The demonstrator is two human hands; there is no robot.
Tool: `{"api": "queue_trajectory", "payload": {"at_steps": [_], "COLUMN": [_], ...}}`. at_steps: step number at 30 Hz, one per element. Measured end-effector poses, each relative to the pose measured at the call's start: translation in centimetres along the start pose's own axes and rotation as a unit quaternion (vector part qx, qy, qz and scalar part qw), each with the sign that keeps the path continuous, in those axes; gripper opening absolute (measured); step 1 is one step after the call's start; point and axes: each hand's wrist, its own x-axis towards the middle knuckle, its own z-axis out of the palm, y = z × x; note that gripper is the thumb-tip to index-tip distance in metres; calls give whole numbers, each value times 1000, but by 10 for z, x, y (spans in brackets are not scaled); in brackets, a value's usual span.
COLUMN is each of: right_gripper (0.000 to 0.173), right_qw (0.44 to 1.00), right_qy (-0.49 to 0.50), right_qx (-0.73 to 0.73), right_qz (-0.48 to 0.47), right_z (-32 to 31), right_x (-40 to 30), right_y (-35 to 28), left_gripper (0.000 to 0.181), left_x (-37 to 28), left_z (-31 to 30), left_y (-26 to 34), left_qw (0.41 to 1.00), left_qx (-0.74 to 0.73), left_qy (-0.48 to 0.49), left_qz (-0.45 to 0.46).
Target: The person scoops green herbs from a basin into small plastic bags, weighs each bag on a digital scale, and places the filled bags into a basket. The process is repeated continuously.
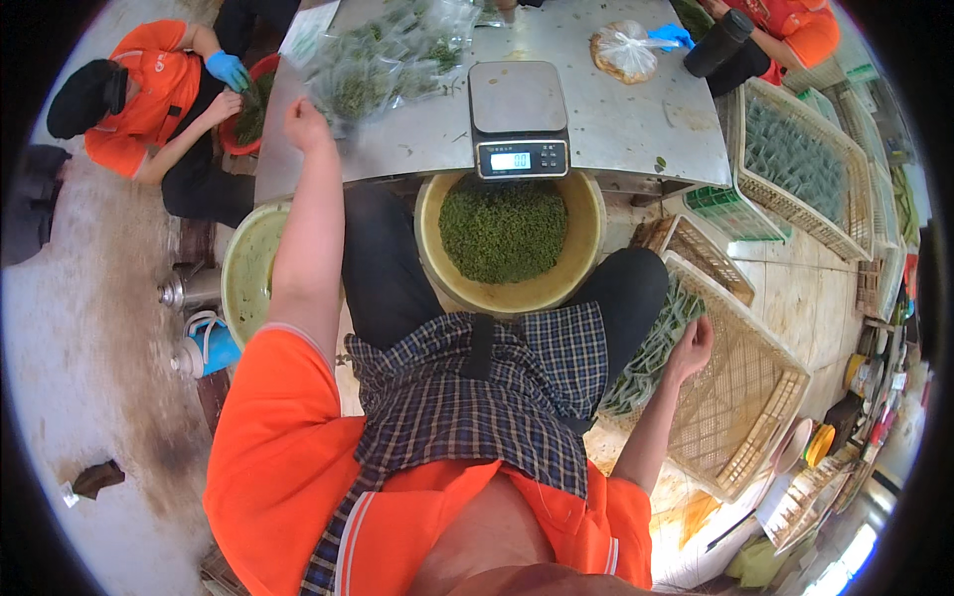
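Observation:
My left hand (pixel 305 125) is raised over the left part of the metal table, fingers curled, beside a heap of clear plastic bags (pixel 380 82) filled with small green pieces. Whether it pinches a bag edge is unclear. Down at my right side, my right hand (pixel 693 349) hangs with bent fingers over a plastic crate (pixel 734 402), at the edge of filled green bags (pixel 648 357) lined up inside. Its palm side is partly hidden. Between my knees stands a yellowish basin (pixel 585 261) of small green buds or peppercorns (pixel 503 231). A digital scale (pixel 518 97) with a bare plate sits at the table's front edge.
A co-worker (pixel 160 89) at left reaches into a red basin (pixel 240 141); another person (pixel 797 37) sits at far right. A dark bottle (pixel 719 43) and a tied bag (pixel 624 52) stand on the table (pixel 618 127). A green basin (pixel 246 276) and vacuum flasks (pixel 209 346) are left; stacked crates (pixel 809 216) right.

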Motion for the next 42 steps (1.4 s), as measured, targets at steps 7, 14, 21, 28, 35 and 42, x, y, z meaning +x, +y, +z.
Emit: {"api": "queue_trajectory", "payload": {"at_steps": [7, 14, 21, 28, 35, 42], "right_gripper": [17, 25, 40, 30, 25, 21], "right_qw": [963, 742, 697, 774, 859, 883], "right_qy": [-258, -583, -608, -558, -500, -463], "right_qx": [-22, -312, -368, -263, -111, -62], "right_qz": [-73, -113, -99, -141, 12, -42], "right_z": [117, 247, 287, 290, 257, 228], "right_x": [-41, -114, -151, -177, -136, -114], "right_y": [-145, -51, 23, -11, -94, -158], "left_gripper": [13, 22, 24, 17, 24, 31], "left_x": [-111, -184, -204, -252, -307, -318], "left_z": [5, 69, 8, -48, -54, -52], "left_y": [143, 175, 182, 121, 85, 91], "left_qw": [954, 813, 879, 871, 796, 647], "left_qx": [-196, -122, -162, -186, -138, -191], "left_qy": [-201, -443, -418, -451, -512, -572], "left_qz": [103, 356, 162, -65, -293, -466]}}
